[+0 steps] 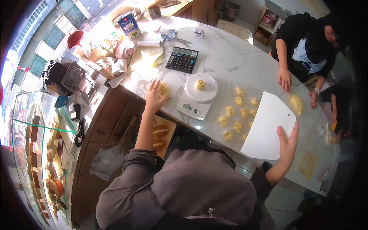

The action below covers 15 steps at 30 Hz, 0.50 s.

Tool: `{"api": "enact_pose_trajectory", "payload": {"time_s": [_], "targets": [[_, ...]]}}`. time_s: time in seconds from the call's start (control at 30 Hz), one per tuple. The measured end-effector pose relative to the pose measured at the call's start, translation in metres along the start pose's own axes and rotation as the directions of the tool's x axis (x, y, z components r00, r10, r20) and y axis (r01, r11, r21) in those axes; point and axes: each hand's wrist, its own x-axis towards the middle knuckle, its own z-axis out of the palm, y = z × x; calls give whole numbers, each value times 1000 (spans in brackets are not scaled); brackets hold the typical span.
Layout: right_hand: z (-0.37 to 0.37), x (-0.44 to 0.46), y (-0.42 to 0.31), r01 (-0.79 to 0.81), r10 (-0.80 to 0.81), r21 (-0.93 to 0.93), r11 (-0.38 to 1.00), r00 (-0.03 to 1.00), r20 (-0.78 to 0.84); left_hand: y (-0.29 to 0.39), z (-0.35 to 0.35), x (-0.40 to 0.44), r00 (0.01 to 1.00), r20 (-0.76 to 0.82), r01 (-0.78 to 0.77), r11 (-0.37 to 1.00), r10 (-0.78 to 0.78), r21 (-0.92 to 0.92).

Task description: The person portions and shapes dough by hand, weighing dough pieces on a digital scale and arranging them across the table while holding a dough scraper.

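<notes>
Right now the fingers of the left hand [155, 100] are spread about a lump of yellow dough [164, 89] on the worktop [226, 57], close to its near edge, towards the left end; whether they grip it I cannot tell. The right hand [288, 142] grips a white board [264, 126] by its right side, thumb on the upper face. The board reaches over the worktop's near edge and hides part of a group of small dough pieces [229, 111].

Between the hands, near that same edge, stands a white scale [191, 109], with one round dough piece [199, 84] on its plate. Behind the scale and slightly left lies a calculator [182, 59], and farther off, towards the far edge, a pair of scissors [183, 41]. Beyond the board rests a larger dough mass [296, 104], with a co-worker's hand [284, 79] just beside it. Near the worktop's right near corner are flat yellowish pieces [308, 164], too blurred to make out. A milk carton [129, 26] stands by the far left corner.
</notes>
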Motion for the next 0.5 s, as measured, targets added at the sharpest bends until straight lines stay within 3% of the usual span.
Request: {"api": "enact_pose_trajectory", "payload": {"time_s": [0.07,0.37,0.5], "targets": [[2,3,-1,14,-14,16,1000,1000,20,2,-1,-10,995,94,-38,999,36,18],[8,4,-4,29,-30,26,999,999,38,-10,-2,-13,972,-6,227,942,-236,-248],[2,1,1,27,-28,17,999,998,49,-3,-9,-14,973,-57,217,968,-225,-129]]}}
